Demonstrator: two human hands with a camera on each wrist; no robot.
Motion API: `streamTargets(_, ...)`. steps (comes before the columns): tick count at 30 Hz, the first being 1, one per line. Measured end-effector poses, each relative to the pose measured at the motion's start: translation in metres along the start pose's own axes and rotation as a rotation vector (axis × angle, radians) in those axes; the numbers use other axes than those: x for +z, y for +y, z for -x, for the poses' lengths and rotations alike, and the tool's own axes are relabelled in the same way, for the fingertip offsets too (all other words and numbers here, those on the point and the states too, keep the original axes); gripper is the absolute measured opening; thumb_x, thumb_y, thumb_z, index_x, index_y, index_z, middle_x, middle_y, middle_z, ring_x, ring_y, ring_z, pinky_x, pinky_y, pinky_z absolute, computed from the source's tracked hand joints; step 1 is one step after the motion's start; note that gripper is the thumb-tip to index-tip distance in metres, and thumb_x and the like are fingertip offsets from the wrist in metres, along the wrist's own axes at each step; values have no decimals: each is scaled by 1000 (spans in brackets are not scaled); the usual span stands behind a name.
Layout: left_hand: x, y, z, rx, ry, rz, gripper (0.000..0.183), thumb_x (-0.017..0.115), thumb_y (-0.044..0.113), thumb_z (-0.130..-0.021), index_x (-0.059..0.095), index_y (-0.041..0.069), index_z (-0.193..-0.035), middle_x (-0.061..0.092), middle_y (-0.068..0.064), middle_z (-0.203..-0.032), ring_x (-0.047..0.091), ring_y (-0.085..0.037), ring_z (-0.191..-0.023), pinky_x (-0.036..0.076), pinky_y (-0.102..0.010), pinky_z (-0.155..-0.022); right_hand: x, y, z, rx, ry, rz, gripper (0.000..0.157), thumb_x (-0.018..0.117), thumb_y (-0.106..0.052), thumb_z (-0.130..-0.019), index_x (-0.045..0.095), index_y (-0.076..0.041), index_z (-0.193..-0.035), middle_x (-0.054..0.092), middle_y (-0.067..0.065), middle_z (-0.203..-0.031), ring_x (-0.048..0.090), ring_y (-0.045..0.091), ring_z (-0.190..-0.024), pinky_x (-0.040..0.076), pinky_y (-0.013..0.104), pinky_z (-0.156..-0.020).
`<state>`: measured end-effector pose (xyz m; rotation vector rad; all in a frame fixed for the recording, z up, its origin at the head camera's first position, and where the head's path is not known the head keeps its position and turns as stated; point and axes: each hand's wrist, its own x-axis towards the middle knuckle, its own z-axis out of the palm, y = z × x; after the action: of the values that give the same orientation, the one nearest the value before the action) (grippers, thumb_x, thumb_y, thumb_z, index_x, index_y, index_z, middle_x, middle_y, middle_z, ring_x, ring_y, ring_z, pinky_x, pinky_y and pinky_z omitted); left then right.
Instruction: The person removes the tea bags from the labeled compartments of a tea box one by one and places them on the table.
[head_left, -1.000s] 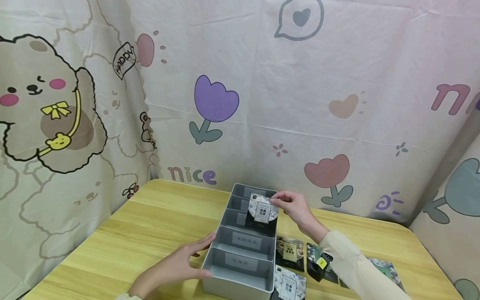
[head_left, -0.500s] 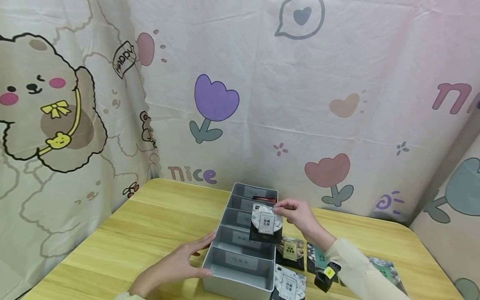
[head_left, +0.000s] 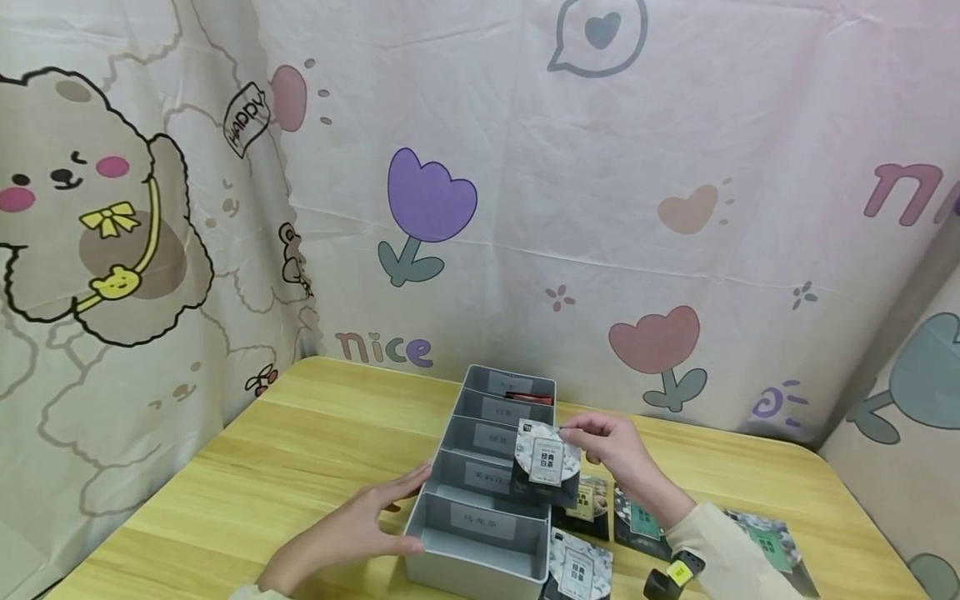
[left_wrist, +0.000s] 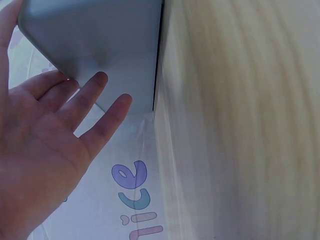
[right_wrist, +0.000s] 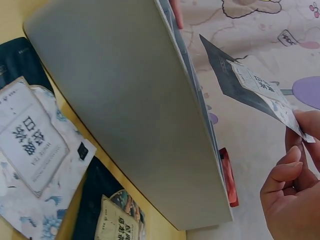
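My right hand (head_left: 617, 450) pinches the top corner of a black-and-white tea sachet (head_left: 547, 460). The sachet hangs tilted above the right rim of a long grey divided box (head_left: 480, 575); in the right wrist view it is clear of the box wall. My left hand (head_left: 367, 525) steadies the box's near left corner, thumb at the front and fingers spread along the side. In the left wrist view those fingers are nearly straight against the grey wall. Labels show on the compartment walls. The edge of a red packet (head_left: 529, 398) shows near the box's far end.
Right of the box lie another white tea sachet (head_left: 579, 568), a brown-patterned sachet (head_left: 591, 506), and green-patterned sachets (head_left: 641, 523), one (head_left: 772, 546) farther right, partly behind the sleeve. A printed cloth (head_left: 525, 208) hangs behind the wooden table (head_left: 300, 442).
My right hand has brought the tea sachet toward me and to the right, from the far compartments to over the box's right rim, uncovering the red packet. My left hand has stayed put.
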<state>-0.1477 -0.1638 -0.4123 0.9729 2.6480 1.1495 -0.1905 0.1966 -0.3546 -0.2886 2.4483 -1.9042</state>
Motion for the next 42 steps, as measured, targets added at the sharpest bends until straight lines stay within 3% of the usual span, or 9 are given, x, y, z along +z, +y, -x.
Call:
streamTargets(9, 1, 0, 1, -8, 2, 3, 86, 73, 42, -83, 32, 11, -151, 30, -14, -153, 39, -44, -130, 38, -64, -96, -2, 9, 14, -8, -13, -7, 22, 69, -14, -89, 69, 5, -100, 61, 0, -78, 44, 14, -62, 40, 25, -57)
streamTargets(28, 2, -1, 2, 6, 13, -16, 85, 73, 43, -83, 33, 11, -151, 31, -14, -153, 41, -43, -130, 38, -65, -95, -4, 17, 35, 41, 104, -88, 13, 67, -5, -87, 66, 7, -93, 54, 1, -71, 47, 14, -66, 42, 27, -60)
streamTargets(42, 0, 0, 0, 7, 7, -16, 84, 73, 40, -84, 33, 8, -151, 31, -13, -154, 43, -40, -129, 42, -59, -96, -34, 32, 50, 46, -36, -35, 10, 66, -11, -91, 69, -2, -93, 50, -3, -67, 42, 13, -59, 41, 29, -56)
